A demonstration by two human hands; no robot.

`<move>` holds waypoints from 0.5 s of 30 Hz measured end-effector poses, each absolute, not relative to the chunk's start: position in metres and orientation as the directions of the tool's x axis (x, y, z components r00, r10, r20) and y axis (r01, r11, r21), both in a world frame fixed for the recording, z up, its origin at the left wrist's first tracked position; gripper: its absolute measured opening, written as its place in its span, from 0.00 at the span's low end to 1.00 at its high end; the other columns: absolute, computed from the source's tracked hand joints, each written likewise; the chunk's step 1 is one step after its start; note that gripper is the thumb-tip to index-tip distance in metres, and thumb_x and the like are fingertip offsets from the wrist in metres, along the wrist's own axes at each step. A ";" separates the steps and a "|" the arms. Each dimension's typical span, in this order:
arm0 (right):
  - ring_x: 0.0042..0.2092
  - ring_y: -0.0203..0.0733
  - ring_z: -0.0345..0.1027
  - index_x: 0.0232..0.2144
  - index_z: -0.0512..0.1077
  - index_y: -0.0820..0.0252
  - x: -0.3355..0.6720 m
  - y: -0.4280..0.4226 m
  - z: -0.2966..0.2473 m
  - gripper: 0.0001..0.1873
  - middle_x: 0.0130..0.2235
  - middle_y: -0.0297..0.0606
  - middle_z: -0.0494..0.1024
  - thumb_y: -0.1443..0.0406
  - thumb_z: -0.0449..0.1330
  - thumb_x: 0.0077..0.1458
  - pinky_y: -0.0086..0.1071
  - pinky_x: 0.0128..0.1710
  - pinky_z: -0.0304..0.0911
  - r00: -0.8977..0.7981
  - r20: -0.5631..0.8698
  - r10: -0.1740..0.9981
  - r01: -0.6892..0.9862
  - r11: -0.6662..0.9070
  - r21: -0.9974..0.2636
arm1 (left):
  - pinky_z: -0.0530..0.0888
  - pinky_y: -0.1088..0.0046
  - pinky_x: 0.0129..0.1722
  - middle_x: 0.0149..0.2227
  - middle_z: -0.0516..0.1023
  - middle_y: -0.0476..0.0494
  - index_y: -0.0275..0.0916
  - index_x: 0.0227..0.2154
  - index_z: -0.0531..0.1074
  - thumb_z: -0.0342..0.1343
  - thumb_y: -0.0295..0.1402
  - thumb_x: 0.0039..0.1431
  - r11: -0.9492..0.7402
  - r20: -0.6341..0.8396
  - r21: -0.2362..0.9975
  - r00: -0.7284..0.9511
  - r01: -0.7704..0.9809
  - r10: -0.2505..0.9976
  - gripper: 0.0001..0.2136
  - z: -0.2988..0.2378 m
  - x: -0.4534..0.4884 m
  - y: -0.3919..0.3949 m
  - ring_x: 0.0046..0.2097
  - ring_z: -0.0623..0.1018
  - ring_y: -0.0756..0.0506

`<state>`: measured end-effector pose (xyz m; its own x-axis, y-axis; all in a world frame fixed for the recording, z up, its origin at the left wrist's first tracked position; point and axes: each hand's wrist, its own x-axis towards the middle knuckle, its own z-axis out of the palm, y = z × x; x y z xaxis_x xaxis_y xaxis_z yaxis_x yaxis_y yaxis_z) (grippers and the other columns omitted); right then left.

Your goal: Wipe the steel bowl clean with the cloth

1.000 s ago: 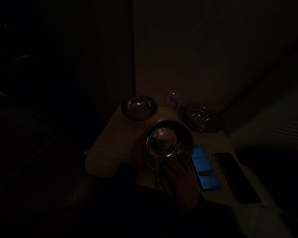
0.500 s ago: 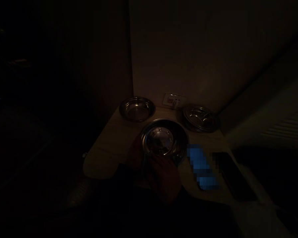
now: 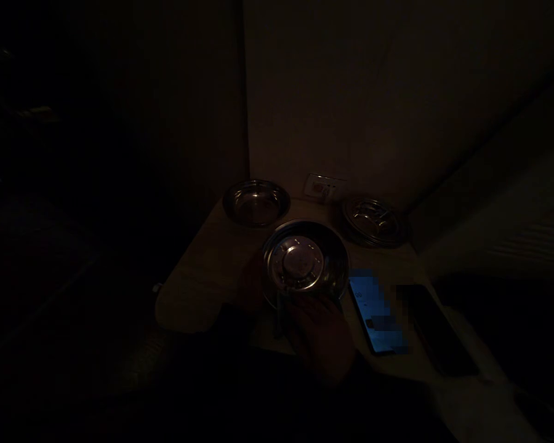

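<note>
In very dim light a steel bowl point(image 3: 335, 246) stands near the middle of a small table; a shiny round area with a ring shows inside it. My left hand point(image 3: 252, 282) is at the bowl's left rim, gripping it, though its fingers are mostly lost in shadow. At the front rim my right hand point(image 3: 321, 329) presses a dark cloth point(image 3: 282, 311) against the bowl, its fingers bent over the cloth. Part of the cloth is hidden under that hand.
A shallow steel dish point(image 3: 256, 209) sits at the table's back left. Stacked compartment plates point(image 3: 373, 221) stand at the back right, near a wall socket point(image 3: 323, 186). A lit phone point(image 3: 376, 320) and a dark flat object point(image 3: 443, 335) lie on the wooden tabletop point(image 3: 198, 271) to the right.
My right hand has shifted to the right along the bowl's front rim with the cloth. My left hand stays at the left rim. The picture is darker.
</note>
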<state>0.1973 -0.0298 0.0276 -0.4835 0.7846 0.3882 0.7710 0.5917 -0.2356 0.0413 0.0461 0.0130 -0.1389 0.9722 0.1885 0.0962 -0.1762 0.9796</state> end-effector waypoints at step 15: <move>0.48 0.47 0.70 0.47 0.71 0.62 0.194 -0.024 0.026 0.16 0.49 0.45 0.76 0.68 0.55 0.56 0.40 0.48 0.67 -0.542 0.458 0.705 0.736 0.661 -0.146 | 0.68 0.65 0.52 0.46 0.78 0.44 0.39 0.45 0.73 0.45 0.39 0.61 -0.162 0.170 0.985 -0.142 0.063 0.975 0.17 0.001 0.035 0.050 0.49 0.75 0.42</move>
